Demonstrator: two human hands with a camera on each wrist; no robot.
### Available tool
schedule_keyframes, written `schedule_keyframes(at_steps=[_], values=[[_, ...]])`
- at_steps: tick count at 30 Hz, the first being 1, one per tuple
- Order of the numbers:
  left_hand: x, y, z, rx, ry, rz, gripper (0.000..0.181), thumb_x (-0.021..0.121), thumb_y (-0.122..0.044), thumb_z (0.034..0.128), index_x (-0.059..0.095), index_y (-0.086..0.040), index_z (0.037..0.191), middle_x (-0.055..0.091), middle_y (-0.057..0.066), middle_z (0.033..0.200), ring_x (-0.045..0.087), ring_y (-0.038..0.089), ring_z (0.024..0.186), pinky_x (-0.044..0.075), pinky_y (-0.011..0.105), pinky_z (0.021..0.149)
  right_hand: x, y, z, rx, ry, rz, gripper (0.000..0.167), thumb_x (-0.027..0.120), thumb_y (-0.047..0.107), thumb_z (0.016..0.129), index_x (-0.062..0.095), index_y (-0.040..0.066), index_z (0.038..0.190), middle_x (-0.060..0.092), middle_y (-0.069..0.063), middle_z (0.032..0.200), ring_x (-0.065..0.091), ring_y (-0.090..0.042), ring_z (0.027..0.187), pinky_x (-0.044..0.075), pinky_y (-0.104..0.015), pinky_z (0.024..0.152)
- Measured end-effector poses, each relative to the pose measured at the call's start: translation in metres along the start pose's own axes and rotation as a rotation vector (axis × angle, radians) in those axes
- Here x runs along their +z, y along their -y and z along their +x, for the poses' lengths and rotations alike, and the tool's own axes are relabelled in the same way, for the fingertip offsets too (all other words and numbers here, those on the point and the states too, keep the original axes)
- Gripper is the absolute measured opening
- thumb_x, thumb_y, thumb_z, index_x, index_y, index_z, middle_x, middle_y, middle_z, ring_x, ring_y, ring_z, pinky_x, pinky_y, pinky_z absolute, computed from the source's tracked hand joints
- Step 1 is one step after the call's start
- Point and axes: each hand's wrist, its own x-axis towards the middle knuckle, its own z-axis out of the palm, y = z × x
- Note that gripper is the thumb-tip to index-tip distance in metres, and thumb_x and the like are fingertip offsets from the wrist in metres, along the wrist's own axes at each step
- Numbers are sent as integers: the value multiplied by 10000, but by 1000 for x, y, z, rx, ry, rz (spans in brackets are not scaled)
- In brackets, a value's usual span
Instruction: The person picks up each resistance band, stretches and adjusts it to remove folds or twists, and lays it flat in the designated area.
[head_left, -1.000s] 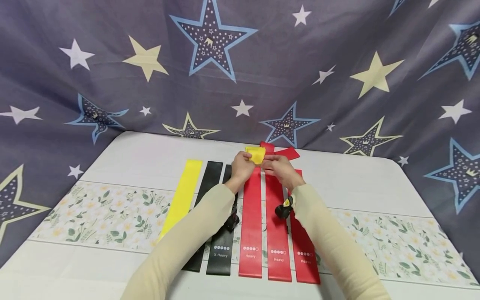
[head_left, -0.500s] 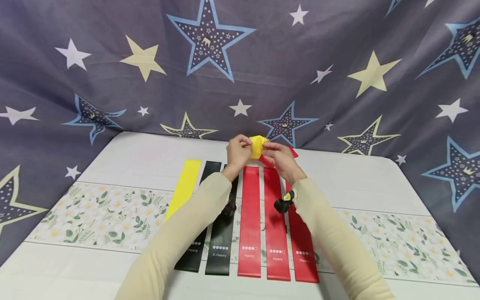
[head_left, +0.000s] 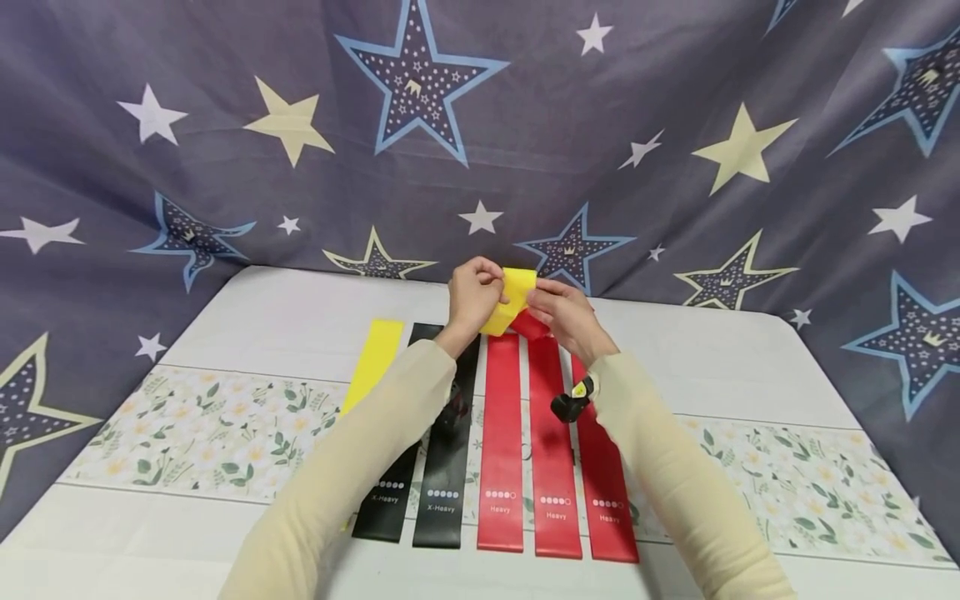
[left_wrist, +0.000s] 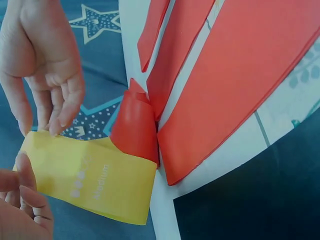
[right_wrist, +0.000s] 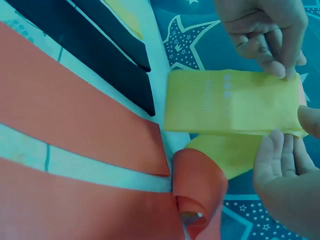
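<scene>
A yellow resistance band marked "Medium" is held up near the table's far edge, its loop hanging partly folded. My left hand pinches it at one edge between thumb and fingers. At the other edge, my right hand grips it with thumb and fingertips, as the right wrist view shows on the band. Just beneath it a loose red band stands curled on the table; part of it is hidden behind the yellow one and my right hand.
Flat bands lie side by side: a yellow band at left, two black bands marked "X-Heavy", and three red bands marked "Heavy". They rest on a white table with a floral strip. A star-patterned curtain hangs behind.
Both hands have lifted the yellow band a little upward and away from the flat bands. It has gone from bunched to more spread, with one part hanging lower left.
</scene>
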Motion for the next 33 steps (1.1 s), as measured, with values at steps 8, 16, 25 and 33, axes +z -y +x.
schedule_keyframes(at_steps=[8, 16, 25, 33], values=[[-1, -6, -6, 19, 28, 86, 43, 641, -2, 843, 610, -30, 838, 721, 157, 875, 638, 175, 591, 496, 203, 494, -3, -1, -4, -30, -58, -40, 272, 609, 155, 924, 595, 61, 1179, 600, -6, 1063, 604, -110, 906, 480, -314, 992], [-8, 11, -20, -7, 130, 76, 151, 703, -80, 827, 613, -15, 930, 698, 170, 918, 603, 205, 780, 457, 178, 647, -2, 4, -15, -95, 25, 71, 196, 574, 102, 941, 583, 66, 1133, 604, -15, 1038, 643, -92, 845, 551, -187, 745], [-8, 30, -48, -136, 317, -3, 258, 680, -136, 873, 676, 27, 1073, 699, 191, 1018, 628, 167, 800, 538, 262, 731, -4, 7, -23, -99, 68, 106, 283, 548, 88, 951, 551, 45, 1231, 595, -28, 1064, 650, -117, 844, 562, -214, 752], [-4, 26, -72, -186, 359, -16, 270, 666, -140, 885, 684, 27, 1095, 703, 171, 1016, 639, 133, 771, 547, 267, 755, -5, 0, -30, -103, 62, 200, 254, 512, 74, 965, 542, 53, 1217, 665, 22, 944, 674, -74, 769, 562, -198, 695]])
